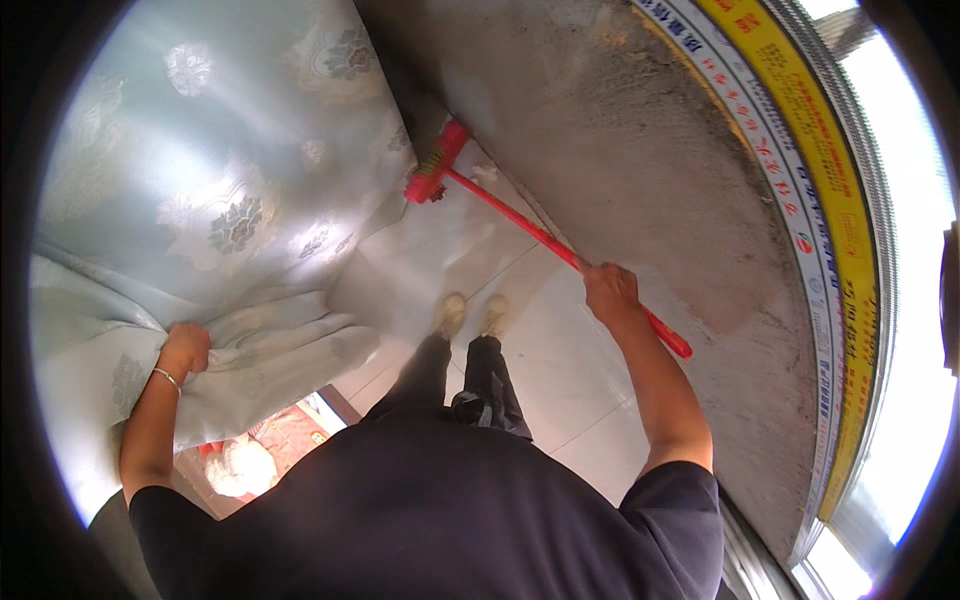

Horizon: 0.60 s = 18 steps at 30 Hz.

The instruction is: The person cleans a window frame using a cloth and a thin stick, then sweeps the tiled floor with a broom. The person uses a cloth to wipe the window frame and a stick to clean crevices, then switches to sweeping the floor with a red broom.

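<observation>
My right hand [611, 292] is closed around the red handle of a broom [515, 217]. The handle slants away to the far left, and its lower end sticks out behind my grip. At the far end, the broom's red head [437, 162] lies at the floor's far corner, between the wall and the hanging cloth. On the left, my left hand [185, 348] is closed on a bunched fold of a pale grey-green curtain [220, 150] with a woven flower pattern. The curtain is pulled into creases around that fist. A bracelet circles my left wrist.
Bare grey concrete wall [650, 190] rises along the right, beside a window frame covered with yellow and white printed film [845, 250]. Pale floor tiles [590, 390] lie around my shoes [472, 315]. Below the curtain's hem sits an open box or drawer holding reddish and white items [242, 466].
</observation>
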Each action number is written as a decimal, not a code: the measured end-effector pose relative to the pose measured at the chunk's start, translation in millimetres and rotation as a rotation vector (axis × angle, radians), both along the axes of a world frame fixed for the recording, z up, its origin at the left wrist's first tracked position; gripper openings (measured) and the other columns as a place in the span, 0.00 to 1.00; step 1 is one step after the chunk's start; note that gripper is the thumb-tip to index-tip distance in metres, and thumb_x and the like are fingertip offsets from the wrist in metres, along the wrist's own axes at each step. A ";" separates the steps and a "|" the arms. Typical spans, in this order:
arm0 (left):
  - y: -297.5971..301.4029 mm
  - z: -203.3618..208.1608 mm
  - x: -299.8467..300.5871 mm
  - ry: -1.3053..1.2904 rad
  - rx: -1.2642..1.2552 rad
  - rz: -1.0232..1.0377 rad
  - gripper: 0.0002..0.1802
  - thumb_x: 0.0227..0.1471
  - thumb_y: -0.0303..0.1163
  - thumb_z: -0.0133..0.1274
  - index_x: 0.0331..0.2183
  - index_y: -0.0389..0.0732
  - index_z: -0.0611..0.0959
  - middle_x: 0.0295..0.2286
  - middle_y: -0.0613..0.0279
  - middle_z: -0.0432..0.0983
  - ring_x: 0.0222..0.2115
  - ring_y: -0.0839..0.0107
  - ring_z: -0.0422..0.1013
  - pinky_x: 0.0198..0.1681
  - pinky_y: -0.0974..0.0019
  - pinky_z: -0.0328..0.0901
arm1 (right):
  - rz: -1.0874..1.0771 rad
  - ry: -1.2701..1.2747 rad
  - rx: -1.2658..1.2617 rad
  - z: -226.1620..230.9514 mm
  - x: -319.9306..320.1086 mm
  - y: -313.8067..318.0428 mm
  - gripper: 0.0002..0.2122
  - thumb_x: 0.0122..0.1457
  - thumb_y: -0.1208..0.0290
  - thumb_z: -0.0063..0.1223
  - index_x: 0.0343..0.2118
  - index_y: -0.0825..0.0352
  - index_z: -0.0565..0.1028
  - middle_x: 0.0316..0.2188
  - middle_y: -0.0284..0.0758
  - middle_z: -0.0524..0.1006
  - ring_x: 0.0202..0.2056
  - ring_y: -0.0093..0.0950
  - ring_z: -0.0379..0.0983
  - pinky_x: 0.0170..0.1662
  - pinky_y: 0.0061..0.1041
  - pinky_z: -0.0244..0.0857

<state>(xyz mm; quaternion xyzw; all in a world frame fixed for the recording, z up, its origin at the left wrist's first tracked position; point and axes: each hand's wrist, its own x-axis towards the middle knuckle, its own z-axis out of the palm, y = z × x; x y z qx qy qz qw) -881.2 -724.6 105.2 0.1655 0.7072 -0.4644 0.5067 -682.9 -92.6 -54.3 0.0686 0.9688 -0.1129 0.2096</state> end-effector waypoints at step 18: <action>216.5 -85.5 -175.2 0.509 0.321 -0.067 0.61 0.32 0.56 0.64 0.61 0.47 0.50 0.56 0.52 0.56 0.57 0.57 0.54 0.56 0.49 0.53 | 0.189 0.026 -0.238 36.1 34.7 -56.3 0.27 0.47 0.80 0.47 0.53 0.52 0.67 0.22 0.40 0.73 0.24 0.38 0.73 0.27 0.36 0.67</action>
